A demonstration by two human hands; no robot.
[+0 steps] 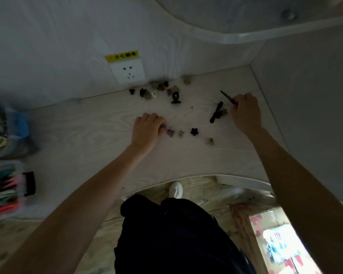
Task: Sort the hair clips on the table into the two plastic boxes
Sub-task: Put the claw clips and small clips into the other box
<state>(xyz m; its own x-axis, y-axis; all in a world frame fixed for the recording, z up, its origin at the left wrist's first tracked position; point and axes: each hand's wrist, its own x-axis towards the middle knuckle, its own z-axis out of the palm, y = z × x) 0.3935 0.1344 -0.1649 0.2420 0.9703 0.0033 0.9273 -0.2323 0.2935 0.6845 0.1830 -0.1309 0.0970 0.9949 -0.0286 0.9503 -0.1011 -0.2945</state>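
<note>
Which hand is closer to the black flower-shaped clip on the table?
Left. The left hand rests to the left of the black flower-shaped clip, with two small clips between; the right hand is farther, up and right.

Black and beige hair clips [162,89] dot a pale wood-grain table [87,135] at centre frame; a yellow label [121,55] tops a white socket [127,73]; pink, green and orange clips fill a clear box [3,191] lower left.
</note>
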